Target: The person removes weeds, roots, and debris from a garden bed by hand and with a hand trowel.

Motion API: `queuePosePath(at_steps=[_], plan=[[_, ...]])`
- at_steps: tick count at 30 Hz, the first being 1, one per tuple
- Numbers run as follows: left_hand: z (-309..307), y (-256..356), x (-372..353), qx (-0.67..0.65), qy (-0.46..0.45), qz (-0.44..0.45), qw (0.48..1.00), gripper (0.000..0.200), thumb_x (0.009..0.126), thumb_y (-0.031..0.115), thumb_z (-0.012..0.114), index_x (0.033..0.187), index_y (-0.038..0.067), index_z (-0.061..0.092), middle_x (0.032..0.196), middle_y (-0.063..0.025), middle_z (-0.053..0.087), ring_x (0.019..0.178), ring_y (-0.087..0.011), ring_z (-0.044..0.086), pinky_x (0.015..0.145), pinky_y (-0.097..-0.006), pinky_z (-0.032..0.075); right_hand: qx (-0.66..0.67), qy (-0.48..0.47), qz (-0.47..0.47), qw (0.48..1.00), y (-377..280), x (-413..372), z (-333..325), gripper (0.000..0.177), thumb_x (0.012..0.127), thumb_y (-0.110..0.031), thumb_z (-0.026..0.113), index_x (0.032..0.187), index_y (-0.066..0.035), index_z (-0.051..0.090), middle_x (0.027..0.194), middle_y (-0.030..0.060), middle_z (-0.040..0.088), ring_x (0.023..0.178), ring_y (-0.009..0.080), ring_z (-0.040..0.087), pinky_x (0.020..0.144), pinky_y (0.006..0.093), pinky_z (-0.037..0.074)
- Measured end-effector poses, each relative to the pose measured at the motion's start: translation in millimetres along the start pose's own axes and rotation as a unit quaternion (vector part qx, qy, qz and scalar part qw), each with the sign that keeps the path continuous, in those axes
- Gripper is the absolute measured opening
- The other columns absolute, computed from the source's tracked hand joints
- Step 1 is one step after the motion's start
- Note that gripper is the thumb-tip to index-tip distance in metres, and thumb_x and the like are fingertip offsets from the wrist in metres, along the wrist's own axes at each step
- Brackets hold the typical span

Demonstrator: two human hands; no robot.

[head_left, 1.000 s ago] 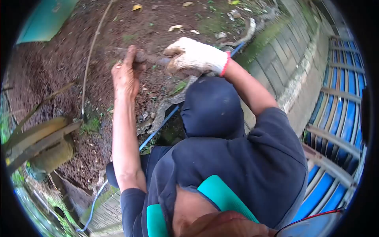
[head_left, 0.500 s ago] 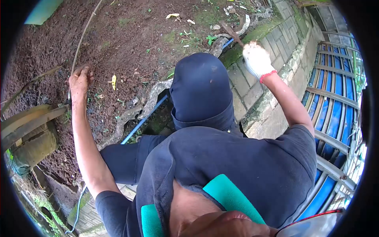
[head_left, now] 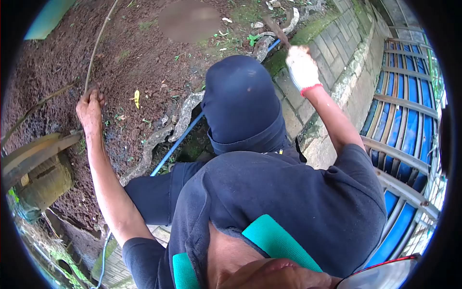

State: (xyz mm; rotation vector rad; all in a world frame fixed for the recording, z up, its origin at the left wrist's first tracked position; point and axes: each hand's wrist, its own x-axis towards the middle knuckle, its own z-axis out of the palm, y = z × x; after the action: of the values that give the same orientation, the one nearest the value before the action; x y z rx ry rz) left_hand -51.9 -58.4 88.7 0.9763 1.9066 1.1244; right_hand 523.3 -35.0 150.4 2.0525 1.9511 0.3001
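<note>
At the left, my bare left hand (head_left: 90, 108) has its fingers curled around the lower part of a long thin stick (head_left: 99, 41), which rises to the top edge over the dark soil. My right hand (head_left: 302, 70), in a white knit glove with a red cuff, grips a brown, narrow blade-like tool (head_left: 276, 30); its handle is hidden in the glove. The tool points up and left, above the mossy edging by the soil. Between the hands is my raised knee in dark cloth (head_left: 243, 103).
A blue pipe (head_left: 177, 143) runs along the broken concrete edging (head_left: 155, 142). Pavers (head_left: 329, 50) and a low wall (head_left: 353, 77) lie to the right, beside a blue slatted structure (head_left: 402, 115). Bamboo pieces (head_left: 45, 149) stand at left. A yellow leaf (head_left: 136, 98) lies on the soil.
My left hand has moved slightly left and down along the stick. My gloved hand and its tool have shifted a little left. The whole view has shifted slightly.
</note>
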Motion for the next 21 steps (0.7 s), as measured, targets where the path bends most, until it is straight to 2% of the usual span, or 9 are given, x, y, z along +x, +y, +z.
queuePosePath(at_steps=[6,10,11,13,14,16,19,20,21], plan=[[-7.9,-14.3,7.9,0.024,-0.001,-0.019,1.000,0.027,0.098,0.013,0.057,0.116,-0.006,0.065,0.091,-0.0092,0.068,0.074,-0.0113,0.065,0.063,-0.0217,0.053,0.056,0.057,-0.105,0.991,67.9,-70.6,10.5,0.022,0.084,-0.011,0.054,0.105,-0.004,0.053,0.093,0.0210,0.062,0.087,0.0373,0.064,0.079,0.0444,0.052],[0.2,-10.1,7.2,0.051,-0.021,-0.010,0.998,0.031,0.095,0.017,0.059,0.116,-0.006,0.065,0.094,-0.0125,0.070,0.076,-0.0142,0.067,0.067,-0.0252,0.053,0.199,-0.019,0.034,0.979,41.7,-63.6,-46.3,0.040,0.074,-0.024,0.071,0.103,0.000,0.060,0.097,0.0214,0.064,0.090,0.0375,0.064,0.080,0.0457,0.051],[-4.3,-15.7,6.9,0.063,-0.020,-0.011,0.998,0.032,0.094,0.018,0.060,0.115,-0.006,0.066,0.093,-0.0136,0.071,0.076,-0.0151,0.068,0.068,-0.0266,0.054,0.308,0.052,0.016,0.950,38.3,-53.5,-35.6,0.035,0.076,-0.025,0.071,0.097,0.003,0.064,0.079,0.0165,0.065,0.076,0.0303,0.066,0.069,0.0407,0.051],[-2.5,-25.2,5.6,0.236,-0.018,0.055,0.970,0.040,0.089,0.033,0.061,0.109,0.000,0.069,0.087,-0.0190,0.071,0.082,-0.0257,0.070,0.076,-0.0363,0.051,0.469,-0.098,0.106,0.871,29.7,-21.1,-32.9,0.029,0.081,-0.026,0.069,0.092,0.000,0.067,0.063,0.0062,0.058,0.058,0.0180,0.059,0.055,0.0318,0.046],[3.4,-12.7,-3.4,0.339,-0.039,0.100,0.934,0.039,0.090,0.034,0.064,0.101,-0.002,0.071,0.074,-0.0092,0.070,0.065,-0.0139,0.065,0.061,-0.0302,0.049,0.516,-0.107,0.128,0.840,26.3,-6.5,-19.0,0.027,0.084,-0.028,0.067,0.092,-0.002,0.068,0.060,0.0025,0.054,0.054,0.0128,0.054,0.051,0.0282,0.042],[23.4,1.8,-19.9,0.346,-0.108,0.068,0.930,0.040,0.088,0.039,0.066,0.102,0.002,0.072,0.074,-0.0099,0.070,0.065,-0.0173,0.065,0.062,-0.0319,0.050,0.577,-0.100,0.159,0.795,14.6,16.2,4.2,0.027,0.088,-0.031,0.066,0.092,-0.005,0.069,0.058,-0.0012,0.051,0.052,0.0069,0.047,0.047,0.0239,0.036],[52.2,9.2,-50.1,0.415,-0.142,0.191,0.878,0.067,0.076,0.047,0.078,0.123,0.001,0.063,0.110,-0.0183,0.060,0.103,-0.0297,0.061,0.089,-0.0391,0.049,0.502,-0.038,0.086,0.860,5.8,-8.0,44.1,0.026,0.095,-0.028,0.062,0.095,-0.003,0.069,0.067,0.0013,0.059,0.059,0.0080,0.052,0.051,0.0258,0.041],[62.0,20.7,-61.3,0.420,-0.175,0.117,0.883,0.072,0.074,0.046,0.079,0.127,0.002,0.059,0.117,-0.0197,0.056,0.110,-0.0341,0.058,0.095,-0.0419,0.047,0.524,0.013,0.006,0.852,26.5,-14.6,98.1,0.025,0.096,-0.026,0.061,0.099,-0.002,0.067,0.068,0.0009,0.059,0.061,0.0096,0.054,0.053,0.0272,0.044],[70.6,0.2,-61.2,0.428,-0.131,0.177,0.877,0.066,0.078,0.043,0.077,0.127,0.002,0.059,0.119,-0.0184,0.054,0.108,-0.0346,0.059,0.094,-0.0422,0.048,0.527,-0.045,0.063,0.847,30.2,-31.4,96.1,0.025,0.096,-0.025,0.061,0.102,-0.001,0.065,0.066,0.0006,0.058,0.059,0.0089,0.054,0.051,0.0264,0.043]])
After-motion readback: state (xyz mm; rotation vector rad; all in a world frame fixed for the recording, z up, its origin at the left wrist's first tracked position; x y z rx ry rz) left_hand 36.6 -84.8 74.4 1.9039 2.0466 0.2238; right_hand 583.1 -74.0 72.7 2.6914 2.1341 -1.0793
